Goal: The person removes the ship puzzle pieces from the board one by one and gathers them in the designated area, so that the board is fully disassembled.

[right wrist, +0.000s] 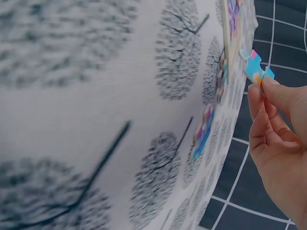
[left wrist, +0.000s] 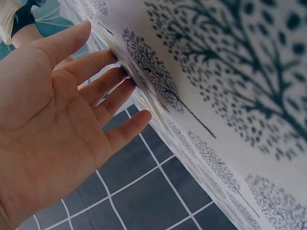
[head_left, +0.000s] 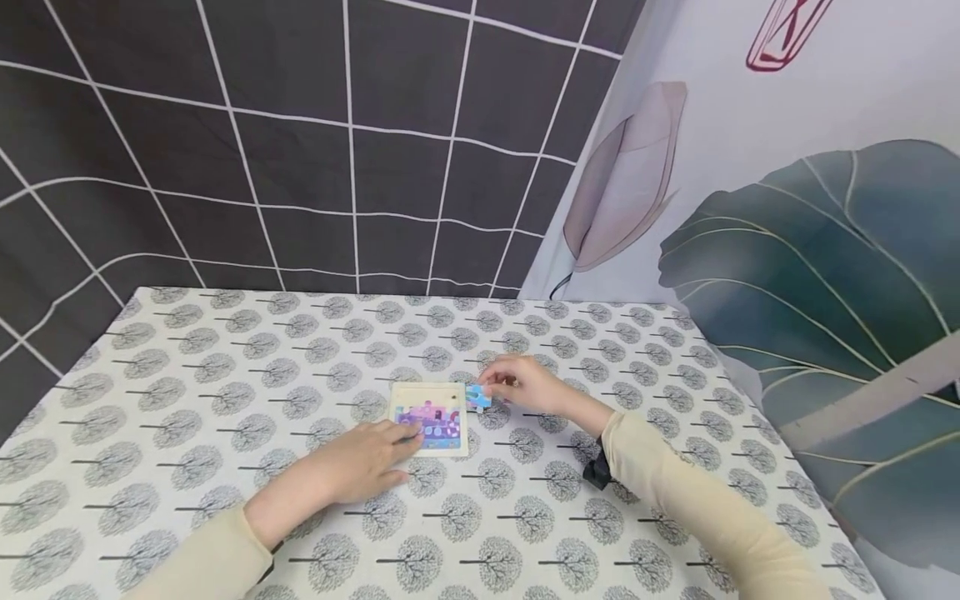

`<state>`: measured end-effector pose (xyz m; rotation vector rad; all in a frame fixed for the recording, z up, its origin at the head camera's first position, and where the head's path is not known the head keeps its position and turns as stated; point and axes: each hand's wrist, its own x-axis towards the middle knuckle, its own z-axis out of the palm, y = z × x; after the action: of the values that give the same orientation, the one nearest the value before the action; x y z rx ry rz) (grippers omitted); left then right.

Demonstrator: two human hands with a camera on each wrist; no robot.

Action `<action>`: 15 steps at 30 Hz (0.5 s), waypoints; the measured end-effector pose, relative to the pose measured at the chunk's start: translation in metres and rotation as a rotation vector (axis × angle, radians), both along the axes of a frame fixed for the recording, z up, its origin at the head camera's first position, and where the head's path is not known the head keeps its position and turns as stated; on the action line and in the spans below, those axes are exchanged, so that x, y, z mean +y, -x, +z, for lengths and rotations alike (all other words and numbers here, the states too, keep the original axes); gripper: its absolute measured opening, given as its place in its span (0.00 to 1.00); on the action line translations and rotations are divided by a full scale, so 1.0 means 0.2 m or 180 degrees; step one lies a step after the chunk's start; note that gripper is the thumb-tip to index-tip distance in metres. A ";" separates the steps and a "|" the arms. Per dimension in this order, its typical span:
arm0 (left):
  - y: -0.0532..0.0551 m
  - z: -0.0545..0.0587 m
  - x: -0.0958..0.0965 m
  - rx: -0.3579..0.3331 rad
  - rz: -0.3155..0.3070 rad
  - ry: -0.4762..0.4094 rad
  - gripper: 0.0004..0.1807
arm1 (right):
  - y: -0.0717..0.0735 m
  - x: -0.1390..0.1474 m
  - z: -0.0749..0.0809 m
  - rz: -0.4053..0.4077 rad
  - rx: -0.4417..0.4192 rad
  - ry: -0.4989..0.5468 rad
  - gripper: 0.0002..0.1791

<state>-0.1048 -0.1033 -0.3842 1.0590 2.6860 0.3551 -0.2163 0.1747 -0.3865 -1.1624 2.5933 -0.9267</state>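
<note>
A square puzzle tray (head_left: pixel 431 394) with a cream rim lies flat on the table, its lower part filled with joined pink, purple and blue pieces. My left hand (head_left: pixel 360 462) rests at the tray's left side, fingertips on the filled part; the left wrist view shows these fingers (left wrist: pixel 103 86) fairly straight and spread. Between thumb and fingertips, my right hand (head_left: pixel 528 385) pinches a light-blue jigsaw piece (right wrist: pixel 256 68) with pink and orange patches, just off the tray's right edge. Loose jigsaw pieces (right wrist: pixel 203 133) lie on the cloth near the tray in the right wrist view.
A white tablecloth (head_left: pixel 420 562) printed with grey trees covers the table. Behind it hangs a dark cloth (head_left: pixel 300 167) with a white grid, and to the right a pale curtain with large leaves (head_left: pixel 817 250). A black band (head_left: pixel 597 472) is on the right wrist.
</note>
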 end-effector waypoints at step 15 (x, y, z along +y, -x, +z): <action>0.00 0.02 0.00 -0.0041 0.0035 0.0021 0.28 | -0.05 0.20 0.01 -0.0417 -0.0060 0.0046 0.08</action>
<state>-0.1041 -0.1030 -0.3808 1.0369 2.6808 0.3538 -0.2061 0.2146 -0.3855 -0.9919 2.6788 -0.9781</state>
